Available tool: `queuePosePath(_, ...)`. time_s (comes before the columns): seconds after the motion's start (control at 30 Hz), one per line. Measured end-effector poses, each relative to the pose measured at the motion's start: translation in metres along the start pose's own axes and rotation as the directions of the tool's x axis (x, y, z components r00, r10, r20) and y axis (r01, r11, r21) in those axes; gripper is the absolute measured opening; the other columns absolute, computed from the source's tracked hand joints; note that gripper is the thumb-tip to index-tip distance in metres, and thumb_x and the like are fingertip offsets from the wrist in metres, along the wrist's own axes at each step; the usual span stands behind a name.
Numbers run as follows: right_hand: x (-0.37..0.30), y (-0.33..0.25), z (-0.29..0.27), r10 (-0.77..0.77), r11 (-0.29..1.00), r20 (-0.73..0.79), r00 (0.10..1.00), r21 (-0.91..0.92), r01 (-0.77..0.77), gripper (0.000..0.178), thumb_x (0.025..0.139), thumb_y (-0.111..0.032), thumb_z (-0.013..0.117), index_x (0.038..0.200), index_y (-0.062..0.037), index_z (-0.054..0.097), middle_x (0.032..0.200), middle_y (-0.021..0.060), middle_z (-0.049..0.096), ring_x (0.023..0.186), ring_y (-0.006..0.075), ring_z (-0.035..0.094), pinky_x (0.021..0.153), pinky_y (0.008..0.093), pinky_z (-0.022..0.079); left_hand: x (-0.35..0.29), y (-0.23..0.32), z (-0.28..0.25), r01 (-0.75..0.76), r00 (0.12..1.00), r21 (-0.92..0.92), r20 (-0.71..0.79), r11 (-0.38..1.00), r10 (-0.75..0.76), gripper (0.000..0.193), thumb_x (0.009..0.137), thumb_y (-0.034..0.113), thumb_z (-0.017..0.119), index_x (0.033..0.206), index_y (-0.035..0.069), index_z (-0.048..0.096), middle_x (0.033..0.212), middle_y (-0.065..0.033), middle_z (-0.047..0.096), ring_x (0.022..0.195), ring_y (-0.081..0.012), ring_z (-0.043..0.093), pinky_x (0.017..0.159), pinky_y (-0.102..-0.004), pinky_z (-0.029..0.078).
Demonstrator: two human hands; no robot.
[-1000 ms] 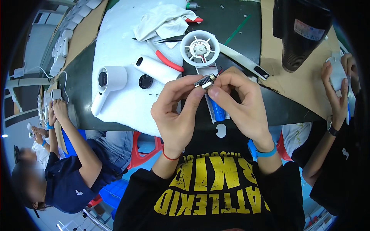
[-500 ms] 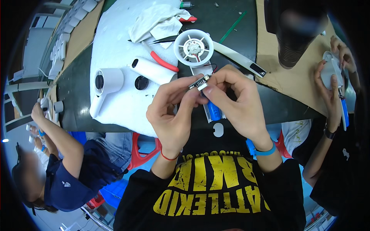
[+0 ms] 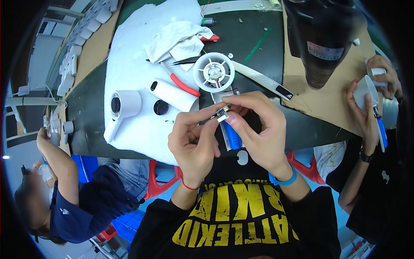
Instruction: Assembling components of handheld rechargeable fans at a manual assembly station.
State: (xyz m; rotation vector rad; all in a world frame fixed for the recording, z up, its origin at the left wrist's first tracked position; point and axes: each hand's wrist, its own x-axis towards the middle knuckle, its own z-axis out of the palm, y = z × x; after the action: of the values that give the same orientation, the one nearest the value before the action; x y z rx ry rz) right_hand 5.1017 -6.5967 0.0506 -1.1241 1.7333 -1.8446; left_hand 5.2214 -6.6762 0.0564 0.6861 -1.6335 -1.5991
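A small circuit board (image 3: 222, 113) with a white connector is pinched between the fingertips of both my hands. My left hand (image 3: 192, 140) grips its left end and my right hand (image 3: 261, 125) the right one, both closed. Just below the board, a blue cylindrical battery (image 3: 233, 139) lies along a white handle part, partly behind my fingers. Beyond my hands sits a round white fan housing (image 3: 196, 73) with spokes and a motor in its middle, a red wire showing. To the left are a white tube-shaped handle shell (image 3: 176, 96), a black round cap (image 3: 161, 107) and a white dryer-shaped housing (image 3: 128, 103).
White foam sheeting (image 3: 133, 56) covers the table's left part, bearing red-handled pliers (image 3: 184, 84) and a crumpled cloth (image 3: 177, 41). A long white cover strip (image 3: 261, 79) lies right of the fan. A big black object (image 3: 321, 43) stands on cardboard (image 3: 297, 86). Co-workers handle parts on both sides.
The whole view has shifted, so the table items sit slightly lower. Both my hands still hold the circuit board, now tilted a little differently. The right-hand co-worker's hands have shifted around a white part.
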Motion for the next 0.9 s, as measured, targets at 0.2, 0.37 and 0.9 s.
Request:
queuePosePath(0.2, 0.000, 0.001, 0.000, -0.016, 1.000, -0.027, 1.000, -0.008, 0.016, 0.020, 0.082, 0.000, 0.068, 0.102, 0.0006, 0.066, 0.091, 0.0098, 0.064, 0.080, 0.0144, 0.061, 0.073, 0.0252, 0.048, 0.002, 0.002, 0.001, 0.031, 0.999, 0.025, 0.018, 0.999, -0.032, 0.013, 0.088, -0.008, 0.055, 0.100, -0.007, 0.053, 0.100, -0.0194, 0.068, 0.045, -0.0043, 0.053, 0.036, -0.0159, 0.037)
queuePosePath(0.37, 0.001, 0.001, 0.001, 0.019, 1.000, 0.012, 1.000, -0.016, -0.018, 0.021, 0.082, 0.003, 0.067, 0.102, 0.0014, 0.065, 0.093, 0.0093, 0.064, 0.082, 0.0140, 0.061, 0.075, 0.0252, 0.048, 0.004, 0.007, 0.000, 0.099, 0.995, 0.052, 0.007, 0.994, -0.100, 0.015, 0.088, -0.006, 0.057, 0.103, -0.006, 0.055, 0.097, -0.0162, 0.068, 0.048, -0.0046, 0.054, 0.038, -0.0160, 0.037)
queuePosePath(0.9, 0.021, -0.011, -0.018, 0.193, 0.980, 0.155, 0.969, -0.072, -0.184, 0.014, 0.084, -0.004, 0.068, 0.096, 0.0013, 0.068, 0.086, 0.0045, 0.066, 0.075, 0.0088, 0.060, 0.068, 0.0222, 0.046, 0.011, 0.008, -0.003, 0.191, 0.981, 0.019, 0.039, 0.981, -0.192, 0.022, 0.092, 0.003, 0.056, 0.114, 0.000, 0.058, 0.088, -0.0028, 0.065, 0.059, 0.0008, 0.046, 0.050, -0.0158, 0.035)
